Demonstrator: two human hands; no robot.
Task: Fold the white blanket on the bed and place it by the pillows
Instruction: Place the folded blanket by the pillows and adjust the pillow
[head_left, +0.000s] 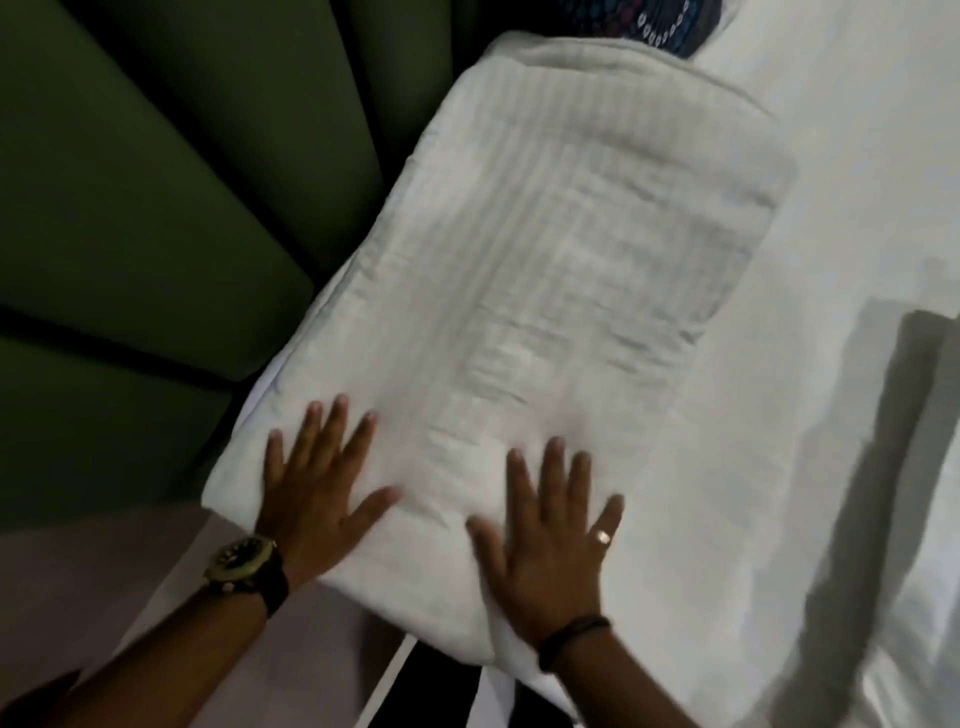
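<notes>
The white blanket (540, 270) lies folded into a thick striped rectangle along the left side of the bed, its far end next to a dark patterned pillow (644, 21). My left hand (317, 493) rests flat on its near left corner, fingers spread, a watch on the wrist. My right hand (545, 545) presses flat on the near edge, fingers spread, with a ring and a dark wristband. Neither hand grips the fabric.
A green padded headboard (145, 208) runs along the left of the blanket. The white bed sheet (831, 260) stretches to the right. A pale floor strip (104, 571) and the bed's near edge show at the lower left.
</notes>
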